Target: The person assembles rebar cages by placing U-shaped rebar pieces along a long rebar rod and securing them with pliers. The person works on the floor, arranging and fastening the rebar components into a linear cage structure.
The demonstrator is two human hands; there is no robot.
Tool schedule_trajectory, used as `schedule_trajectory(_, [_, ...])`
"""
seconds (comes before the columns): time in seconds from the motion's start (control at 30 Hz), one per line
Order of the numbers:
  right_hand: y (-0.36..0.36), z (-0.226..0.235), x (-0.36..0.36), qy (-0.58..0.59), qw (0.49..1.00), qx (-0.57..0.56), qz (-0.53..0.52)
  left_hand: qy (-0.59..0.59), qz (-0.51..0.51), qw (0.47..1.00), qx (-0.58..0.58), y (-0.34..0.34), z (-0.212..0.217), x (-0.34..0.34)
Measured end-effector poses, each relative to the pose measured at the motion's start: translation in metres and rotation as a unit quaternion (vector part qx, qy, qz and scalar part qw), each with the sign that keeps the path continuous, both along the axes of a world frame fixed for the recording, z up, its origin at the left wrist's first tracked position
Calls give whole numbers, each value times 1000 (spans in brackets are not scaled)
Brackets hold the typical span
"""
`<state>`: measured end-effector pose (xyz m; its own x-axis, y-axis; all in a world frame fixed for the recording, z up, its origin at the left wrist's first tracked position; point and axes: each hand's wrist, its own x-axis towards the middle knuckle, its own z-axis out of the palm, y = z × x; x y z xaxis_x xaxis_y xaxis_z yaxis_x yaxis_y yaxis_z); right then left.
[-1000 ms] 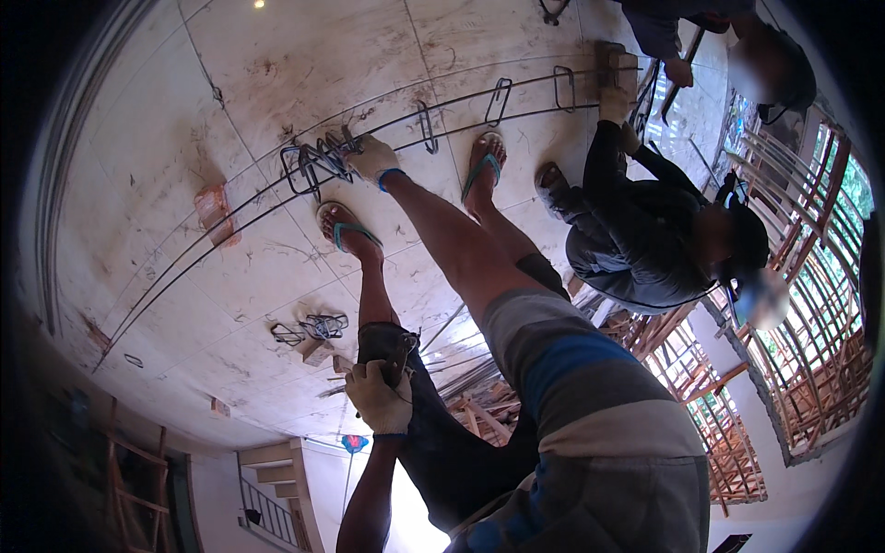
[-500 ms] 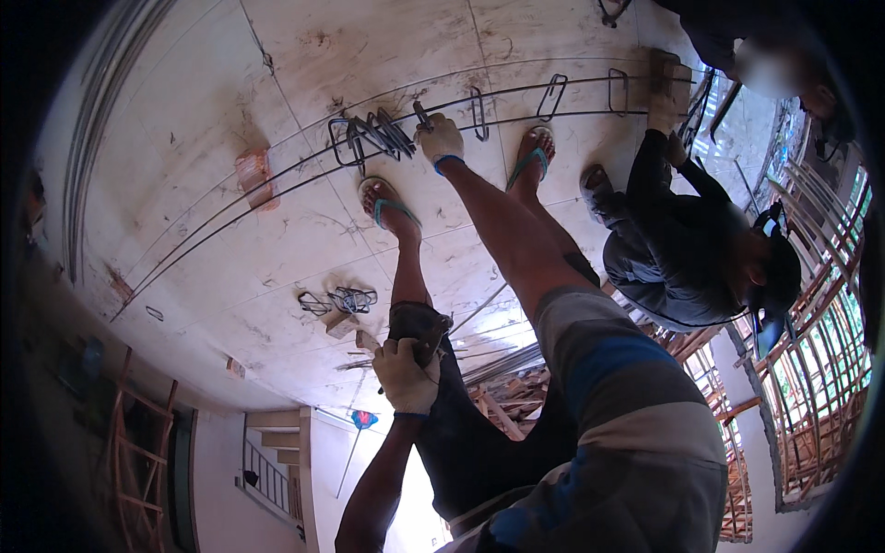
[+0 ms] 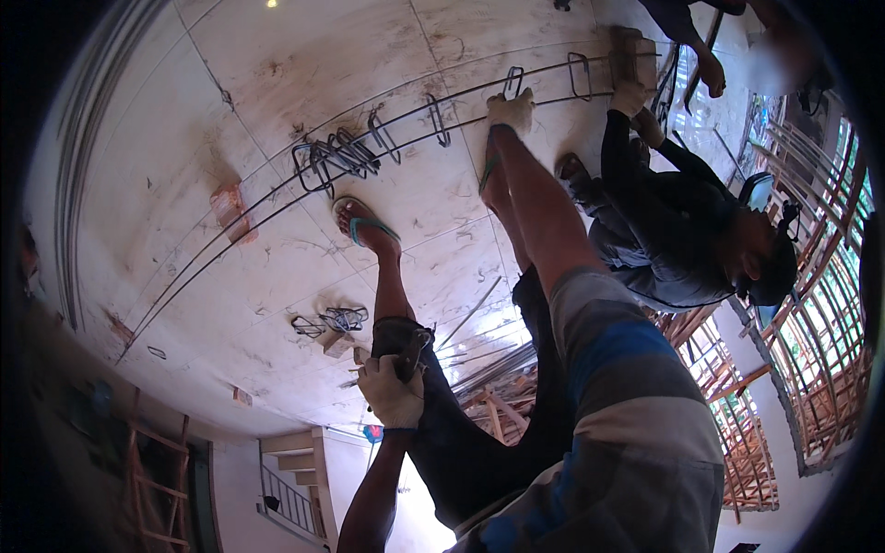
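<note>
My right hand has a closed grip on the rebar near a stirrup. Left hand is wrapped tight round a small tool by my knee.

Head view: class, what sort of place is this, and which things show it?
Probably a building site. Long steel bars threaded with bent wire stirrups lie on a dusty slab floor, with timber scaffolding alongside.

Daylight is washing the pale floor evenly, with a small bright spot glaring at the top edge. Strong backlight is blowing out a patch near the lower centre. Fisheye distortion is bending the steel rods toward the rim; corners are falling into black vignette. Focus is holding reasonably sharp mid-frame.
</note>
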<state>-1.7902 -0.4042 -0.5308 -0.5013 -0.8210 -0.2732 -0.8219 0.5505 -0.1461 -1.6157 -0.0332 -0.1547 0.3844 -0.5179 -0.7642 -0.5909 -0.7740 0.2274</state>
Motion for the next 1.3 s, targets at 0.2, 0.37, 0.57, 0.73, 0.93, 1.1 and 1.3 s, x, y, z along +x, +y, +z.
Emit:
schedule_trajectory(0.2, [-37,-37,-72,-3,993,55,107,-2,-30,999,-11,-7,-9,-7])
schedule_trajectory(0.37, [-27,-34,-73,-37,987,88,127,-17,-52,998,-4,-12,-11,-15])
schedule_trajectory(0.57, [-27,-10,-79,-96,958,146,227,-26,-80,996,18,-31,-9,-24])
schedule_trajectory(0.73, [-70,-20,-137,-3,994,-36,106,-13,-100,995,19,-41,-13,-29])
schedule_trajectory(0.93, [-128,-20,-174,51,990,96,87,-58,-117,991,16,-33,-8,-27])
schedule_trajectory(1.1, [-141,-48,-227,68,986,85,126,-56,-131,990,19,-43,-15,-29])
schedule_trajectory(1.3, [-135,-47,-224,14,982,92,166,-58,-139,988,21,-51,-12,-33])
